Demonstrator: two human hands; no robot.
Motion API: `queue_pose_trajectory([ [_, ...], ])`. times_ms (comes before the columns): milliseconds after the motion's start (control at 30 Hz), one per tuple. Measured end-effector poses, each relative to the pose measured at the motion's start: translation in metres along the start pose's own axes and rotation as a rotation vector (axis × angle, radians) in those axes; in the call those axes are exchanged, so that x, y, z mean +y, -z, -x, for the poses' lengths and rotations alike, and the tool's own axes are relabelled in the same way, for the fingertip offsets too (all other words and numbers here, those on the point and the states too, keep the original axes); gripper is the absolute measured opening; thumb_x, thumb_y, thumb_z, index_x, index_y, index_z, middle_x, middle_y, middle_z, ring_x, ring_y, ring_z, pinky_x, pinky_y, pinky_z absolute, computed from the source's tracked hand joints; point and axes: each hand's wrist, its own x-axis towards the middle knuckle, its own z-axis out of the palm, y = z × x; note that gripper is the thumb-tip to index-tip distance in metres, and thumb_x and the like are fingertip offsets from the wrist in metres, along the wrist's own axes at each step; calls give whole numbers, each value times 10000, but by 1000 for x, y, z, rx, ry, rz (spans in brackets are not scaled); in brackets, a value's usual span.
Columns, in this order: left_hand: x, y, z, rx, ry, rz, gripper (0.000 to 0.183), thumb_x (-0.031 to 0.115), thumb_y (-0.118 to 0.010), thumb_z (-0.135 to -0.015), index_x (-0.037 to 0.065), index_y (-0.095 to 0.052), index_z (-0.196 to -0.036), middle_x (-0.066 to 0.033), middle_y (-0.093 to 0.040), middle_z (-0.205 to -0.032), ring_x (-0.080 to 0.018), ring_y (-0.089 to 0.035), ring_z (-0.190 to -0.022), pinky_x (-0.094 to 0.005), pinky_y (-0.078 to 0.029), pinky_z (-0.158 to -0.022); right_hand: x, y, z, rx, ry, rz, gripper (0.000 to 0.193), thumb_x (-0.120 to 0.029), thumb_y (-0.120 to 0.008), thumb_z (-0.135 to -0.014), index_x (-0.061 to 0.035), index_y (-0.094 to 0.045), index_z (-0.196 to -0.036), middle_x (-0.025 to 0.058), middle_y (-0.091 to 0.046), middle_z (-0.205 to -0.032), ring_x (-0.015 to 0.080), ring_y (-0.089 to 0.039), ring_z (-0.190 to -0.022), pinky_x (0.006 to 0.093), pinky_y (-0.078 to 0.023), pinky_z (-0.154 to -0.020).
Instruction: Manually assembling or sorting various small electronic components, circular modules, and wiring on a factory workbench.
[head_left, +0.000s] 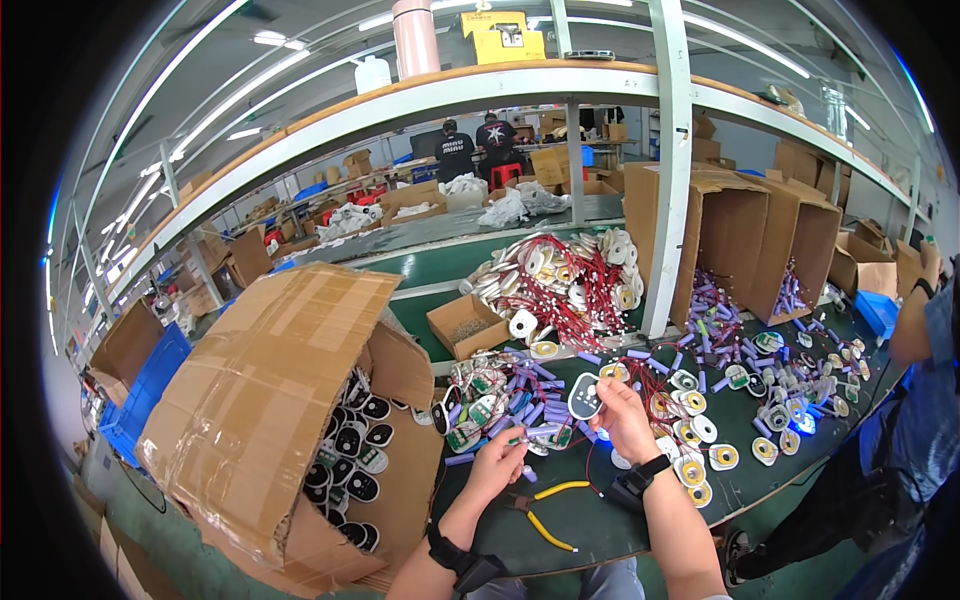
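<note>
The right hand grips a dark oval panel, holding it up over the green table with thumb and fingers closed on its lower edge. The left hand is curled around a small part with a wire; what exactly it pinches is too small to tell. Just below the hands lie yellow-handled pliers. A pile of purple cylinders and round white discs with red wires spreads across the table. To the left, a big brown cardboard box lies on its side, taped along its top, with more dark oval panels spilling out. Behind stand a small open carton and two tall open cardboard boxes. A yellow box sits on the upper shelf.
</note>
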Motion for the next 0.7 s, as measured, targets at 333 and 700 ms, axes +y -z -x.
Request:
queue_pose_trajectory([
  [333, 24, 3, 7, -43, 261, 641, 380, 171, -517, -873, 80, -452, -1236, 84, -320, -573, 2, -337, -500, -170, -336, -502, -3, -10, 7, -207, -269, 349, 405, -363, -487, -901, 13, -594, -1008, 35, -627, -877, 84, -590, -778, 217, -476, -681],
  [700, 27, 1, 8, -40, 245, 663, 325, 180, -493, -890, 65, -480, -1194, 77, -320, -579, -26, -353, -502, -215, -415, -551, 13, -1, 2, -401, -563, 1011, 553, -531, -562, -807, -3, -662, -935, 63, -642, -828, 115, -554, -776, 247, -432, -709],
])
